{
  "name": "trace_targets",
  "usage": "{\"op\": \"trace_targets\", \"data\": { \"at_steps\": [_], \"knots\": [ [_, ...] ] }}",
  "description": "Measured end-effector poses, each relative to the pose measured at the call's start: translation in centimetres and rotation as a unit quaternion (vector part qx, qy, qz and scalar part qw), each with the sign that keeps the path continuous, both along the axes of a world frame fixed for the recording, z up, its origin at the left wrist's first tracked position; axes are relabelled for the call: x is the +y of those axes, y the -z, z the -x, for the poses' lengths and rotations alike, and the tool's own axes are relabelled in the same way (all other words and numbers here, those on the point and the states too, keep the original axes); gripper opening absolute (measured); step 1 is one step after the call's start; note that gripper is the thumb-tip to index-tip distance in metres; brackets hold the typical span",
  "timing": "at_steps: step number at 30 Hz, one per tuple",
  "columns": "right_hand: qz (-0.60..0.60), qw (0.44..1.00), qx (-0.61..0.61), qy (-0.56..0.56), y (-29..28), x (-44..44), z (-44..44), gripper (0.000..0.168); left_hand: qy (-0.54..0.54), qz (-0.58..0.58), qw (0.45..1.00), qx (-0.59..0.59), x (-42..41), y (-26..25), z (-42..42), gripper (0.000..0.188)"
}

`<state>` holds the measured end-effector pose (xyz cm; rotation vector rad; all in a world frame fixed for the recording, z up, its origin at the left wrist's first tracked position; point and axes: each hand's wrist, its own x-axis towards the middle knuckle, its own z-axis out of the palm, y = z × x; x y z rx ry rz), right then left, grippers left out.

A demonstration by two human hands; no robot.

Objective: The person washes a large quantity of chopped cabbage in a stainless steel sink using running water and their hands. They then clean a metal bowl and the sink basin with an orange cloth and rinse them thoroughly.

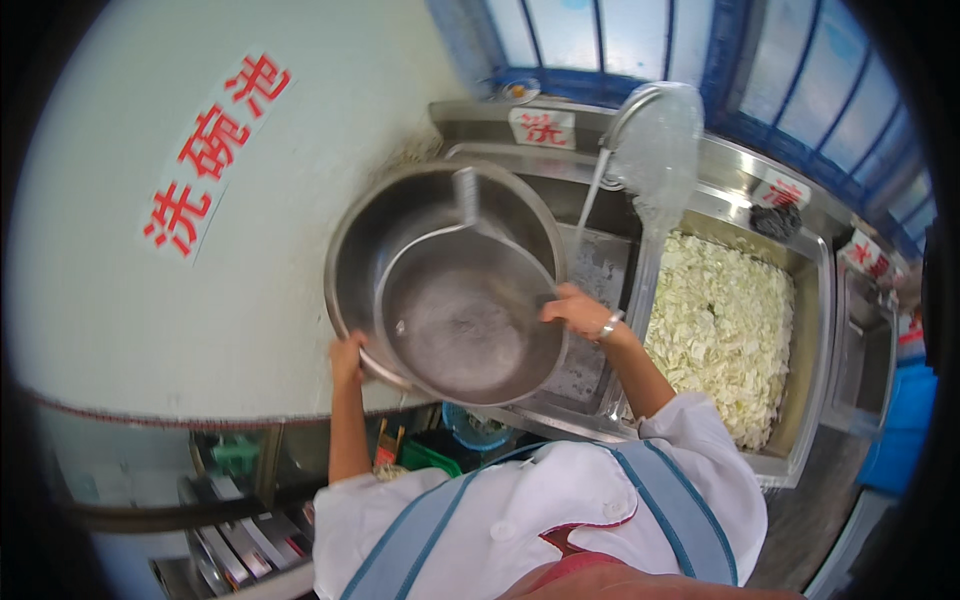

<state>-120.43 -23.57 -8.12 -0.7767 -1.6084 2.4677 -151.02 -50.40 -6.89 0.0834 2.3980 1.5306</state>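
Note:
A large stainless steel basin point(358, 247) is tilted over the left sink compartment, by the wall. Inside it rests a smaller round metal pan point(457, 330), with a ribbed, handle-like piece point(466, 196) at its far edge; motion blur hides whether its bottom is perforated. My left hand point(349, 358) grips the large basin's near-left rim. On the other side, my right hand point(577, 309), with a bracelet at the wrist, holds the right rim of the smaller pan. Beyond that hand, a stream of water point(591, 187) falls from a curved faucet point(630, 112).
Chopped pale cabbage point(720, 337) fills much of the middle sink compartment point(814, 360). Clear plastic point(664, 142) hangs at the faucet. A dark scouring pad point(776, 221) lies on the far ledge. Low down stand a blue basket point(472, 426) and a blue container point(900, 427).

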Motion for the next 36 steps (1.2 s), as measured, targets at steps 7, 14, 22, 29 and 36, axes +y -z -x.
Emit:
{"op": "trace_targets", "data": {
  "at_steps": [7,14,22,29,36],
  "knots": [
    [-0.322,0.917,-0.149,-0.182,-1.7,1.3,4.6,0.038,-0.026,-0.142,0.977,-0.155,-1.5,2.9,-7.3,0.028],
    [-0.922,0.359,-0.032,0.144,-10.2,14.6,5.4,0.021,-0.122,-0.191,0.955,-0.191,-8.4,1.4,-13.3,0.013],
    [-0.865,0.381,-0.324,-0.035,-7.7,17.3,-11.7,0.027,-0.184,-0.220,0.943,-0.171,-13.7,0.5,-18.1,0.005],
    [-0.811,0.551,-0.190,0.043,-5.6,7.3,-22.9,0.037,-0.108,-0.200,0.967,-0.117,-12.1,-0.3,-21.1,0.010],
    [-0.367,0.820,-0.133,0.419,-5.1,-22.4,-30.5,0.052,0.164,-0.162,0.953,-0.196,-9.4,0.9,-31.3,0.019]
  ]
}}
